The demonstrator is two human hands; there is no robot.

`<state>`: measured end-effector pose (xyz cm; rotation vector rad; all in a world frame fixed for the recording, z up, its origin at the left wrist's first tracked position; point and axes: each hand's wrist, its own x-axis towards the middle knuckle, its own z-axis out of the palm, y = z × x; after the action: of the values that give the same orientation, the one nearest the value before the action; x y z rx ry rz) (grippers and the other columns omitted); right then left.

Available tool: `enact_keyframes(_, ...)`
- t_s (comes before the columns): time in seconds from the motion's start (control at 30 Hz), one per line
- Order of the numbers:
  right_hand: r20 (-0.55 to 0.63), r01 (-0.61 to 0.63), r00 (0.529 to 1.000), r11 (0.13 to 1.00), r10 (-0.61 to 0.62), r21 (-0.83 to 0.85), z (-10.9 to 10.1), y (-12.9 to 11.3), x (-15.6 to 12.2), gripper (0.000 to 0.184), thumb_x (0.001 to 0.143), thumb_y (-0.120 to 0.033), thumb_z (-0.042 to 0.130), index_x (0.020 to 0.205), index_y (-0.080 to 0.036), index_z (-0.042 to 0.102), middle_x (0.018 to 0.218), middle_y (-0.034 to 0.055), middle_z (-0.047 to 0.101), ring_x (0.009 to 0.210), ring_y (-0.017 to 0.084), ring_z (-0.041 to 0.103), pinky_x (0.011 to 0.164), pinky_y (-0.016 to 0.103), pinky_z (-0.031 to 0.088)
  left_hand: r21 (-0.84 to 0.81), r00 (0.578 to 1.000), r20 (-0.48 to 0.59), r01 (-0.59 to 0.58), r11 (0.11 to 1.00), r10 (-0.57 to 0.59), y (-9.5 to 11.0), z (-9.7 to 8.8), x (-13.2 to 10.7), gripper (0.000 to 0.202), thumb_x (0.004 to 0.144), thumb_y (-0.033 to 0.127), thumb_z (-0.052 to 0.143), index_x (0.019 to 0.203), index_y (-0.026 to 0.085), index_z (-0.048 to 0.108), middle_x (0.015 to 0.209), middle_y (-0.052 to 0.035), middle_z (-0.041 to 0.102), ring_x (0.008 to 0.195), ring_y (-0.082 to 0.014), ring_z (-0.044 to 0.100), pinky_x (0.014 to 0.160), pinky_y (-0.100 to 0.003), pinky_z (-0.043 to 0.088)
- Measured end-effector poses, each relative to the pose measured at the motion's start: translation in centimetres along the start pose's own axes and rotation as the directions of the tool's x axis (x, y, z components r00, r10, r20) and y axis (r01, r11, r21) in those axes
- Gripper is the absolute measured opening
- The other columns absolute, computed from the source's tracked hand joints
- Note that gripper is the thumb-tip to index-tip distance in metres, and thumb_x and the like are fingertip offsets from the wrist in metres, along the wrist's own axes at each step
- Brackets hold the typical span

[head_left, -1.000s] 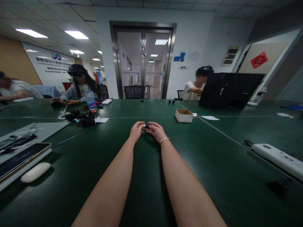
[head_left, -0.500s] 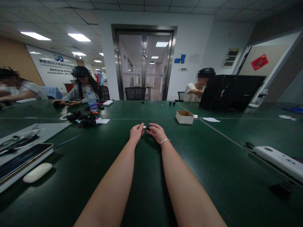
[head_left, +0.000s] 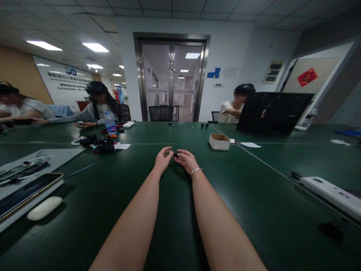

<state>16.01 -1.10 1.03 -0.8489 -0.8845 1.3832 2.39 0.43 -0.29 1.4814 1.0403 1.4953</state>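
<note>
Both my arms stretch out over the dark green table [head_left: 254,195]. My left hand [head_left: 163,159] and my right hand [head_left: 186,159] meet at the middle, fingers curled and pinching a small black part [head_left: 175,154] between them. The part is tiny and mostly hidden by the fingertips. A thin bracelet [head_left: 196,171] sits on my right wrist.
A small cardboard box [head_left: 219,141] stands to the right beyond my hands. Black parts [head_left: 98,143] and a water bottle [head_left: 110,124] lie at the left. A phone [head_left: 26,191] and a white oval case [head_left: 44,207] sit near left, a white device [head_left: 329,192] at right. Three people sit at the far side.
My hands have closed tighter round the small part, whose silvery end no longer shows. The person at the far left reaches an arm across the table. The view tilts slightly down.
</note>
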Motion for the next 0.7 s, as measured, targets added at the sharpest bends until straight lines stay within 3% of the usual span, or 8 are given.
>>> enact_keyframes(0.1,-0.011,-0.005,1.0,1.0,0.005,-0.012,0.0,0.0,0.0,0.019,0.07,-0.004,0.061,0.086,-0.014,0.059,0.065,0.0027,0.066,0.06,0.014,0.066,0.063,0.027,0.058,0.018,0.999,0.031,-0.035,0.999,0.035,0.3,-0.1,-0.1,0.028,0.071,0.031,0.065,0.094,0.015,0.065,0.096,-0.0102,0.066,0.08,-0.0175,0.061,0.071,-0.029,0.049)
enact_keyframes(0.33,-0.004,-0.009,1.0,1.0,0.009,-0.001,0.2,0.0,-0.1,0.02,0.071,0.0,0.056,0.086,-0.013,0.059,0.067,0.0043,0.066,0.06,0.014,0.066,0.063,0.027,0.058,0.057,0.998,-0.008,0.055,0.997,-0.054,-0.4,-0.1,0.1,0.026,0.075,0.038,0.06,0.083,0.014,0.065,0.073,-0.0062,0.064,0.067,-0.016,0.06,0.063,-0.027,0.048)
enact_keyframes(0.43,-0.018,-0.01,1.0,1.0,0.01,0.003,0.2,-0.1,-0.1,0.02,0.072,0.0,0.056,0.086,-0.013,0.059,0.067,0.004,0.066,0.06,0.014,0.066,0.063,0.027,0.058,-0.007,0.994,-0.037,0.102,0.995,-0.102,0.0,0.0,0.0,0.026,0.077,0.032,0.056,0.097,0.017,0.063,0.09,-0.0081,0.065,0.074,-0.0161,0.061,0.061,-0.025,0.048)
enact_keyframes(0.53,-0.03,-0.011,0.999,1.0,0.011,0.003,0.2,-0.2,-0.2,0.019,0.072,-0.002,0.056,0.086,-0.014,0.059,0.068,0.0041,0.067,0.059,0.014,0.066,0.063,0.027,0.058,-0.045,0.996,-0.035,0.076,0.996,-0.078,0.8,0.1,-0.2,0.033,0.074,0.019,0.056,0.106,0.019,0.06,0.103,-0.009,0.064,0.084,-0.0172,0.061,0.061,-0.023,0.048)
enact_keyframes(0.7,-0.03,-0.014,0.999,1.0,0.014,0.001,0.1,-0.1,-0.2,0.018,0.071,-0.002,0.059,0.085,-0.014,0.059,0.069,0.0049,0.067,0.06,0.015,0.066,0.062,0.027,0.058,-0.047,0.998,0.025,0.061,0.997,-0.06,1.4,0.2,-0.4,0.024,0.07,0.013,0.056,0.092,0.016,0.066,0.097,-0.0083,0.066,0.083,-0.0165,0.061,0.063,-0.023,0.048)
